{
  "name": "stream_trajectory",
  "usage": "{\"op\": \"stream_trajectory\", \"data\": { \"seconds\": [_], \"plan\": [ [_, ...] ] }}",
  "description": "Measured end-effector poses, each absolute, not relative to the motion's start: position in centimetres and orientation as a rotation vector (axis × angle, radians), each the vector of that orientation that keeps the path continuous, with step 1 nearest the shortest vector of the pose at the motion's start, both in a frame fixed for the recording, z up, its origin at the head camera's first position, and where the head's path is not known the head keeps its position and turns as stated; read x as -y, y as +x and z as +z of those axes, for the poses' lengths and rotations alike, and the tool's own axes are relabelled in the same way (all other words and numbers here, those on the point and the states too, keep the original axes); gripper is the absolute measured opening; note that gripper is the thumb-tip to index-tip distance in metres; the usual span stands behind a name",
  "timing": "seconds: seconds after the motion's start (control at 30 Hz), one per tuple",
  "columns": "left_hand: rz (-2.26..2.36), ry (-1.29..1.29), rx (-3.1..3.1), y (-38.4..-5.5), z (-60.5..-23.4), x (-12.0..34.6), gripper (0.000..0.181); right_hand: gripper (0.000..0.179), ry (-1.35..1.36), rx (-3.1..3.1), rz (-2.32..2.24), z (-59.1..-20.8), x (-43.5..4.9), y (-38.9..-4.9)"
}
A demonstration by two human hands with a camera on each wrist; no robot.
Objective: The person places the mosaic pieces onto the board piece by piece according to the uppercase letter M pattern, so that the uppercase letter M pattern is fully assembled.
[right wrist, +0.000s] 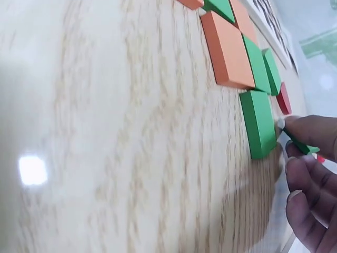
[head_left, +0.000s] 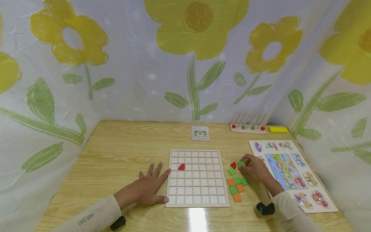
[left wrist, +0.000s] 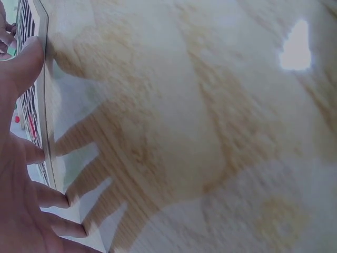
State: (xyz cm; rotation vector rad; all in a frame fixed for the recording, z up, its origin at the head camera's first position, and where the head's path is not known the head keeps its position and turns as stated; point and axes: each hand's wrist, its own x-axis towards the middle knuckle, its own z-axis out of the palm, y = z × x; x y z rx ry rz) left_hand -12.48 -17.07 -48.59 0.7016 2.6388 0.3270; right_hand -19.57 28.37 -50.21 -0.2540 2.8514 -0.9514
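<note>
My right hand (head_left: 256,168) pinches a green square tile (head_left: 241,163) between thumb and fingers, just over the table right of the board. Close beside it lie a red quarter-round tile (head_left: 233,165) and another green tile (head_left: 232,171). Nearer me is a cluster of green and orange square tiles (head_left: 237,197). The wooden grid board (head_left: 197,205) has one red quarter-round tile (head_left: 181,167) in a cell at its upper left. With fingers spread, my left hand (head_left: 149,188) rests on the table at the board's left edge, thumb at the near corner.
Behind the board lies a small pattern card (head_left: 200,133). A peg stand (head_left: 248,128) with red and green beads and a yellow block (head_left: 278,130) are at the back right. A picture puzzle board (head_left: 290,201) covers the right side. Flowered cloth (head_left: 139,80) hangs around the table.
</note>
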Motion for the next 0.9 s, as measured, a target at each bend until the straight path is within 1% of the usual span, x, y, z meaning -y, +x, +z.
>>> {"op": "stream_trajectory", "data": {
  "seconds": [0.27,0.57,0.9],
  "plan": [
    [0.328,0.691,-2.634,-12.5,-48.6,17.1,0.103,0.024,-0.267,-2.854,-0.949,-49.7,-27.8,-19.4],
    [0.33,0.699,-2.63,-12.5,-48.9,17.1,0.103,0.02,-0.342,-2.856,-1.011,-49.1,-26.5,-19.3],
    [0.328,0.716,-2.622,-12.6,-48.7,17.2,0.103,0.028,-0.343,-2.818,-1.03,-48.6,-25.4,-19.5]
  ]
}}
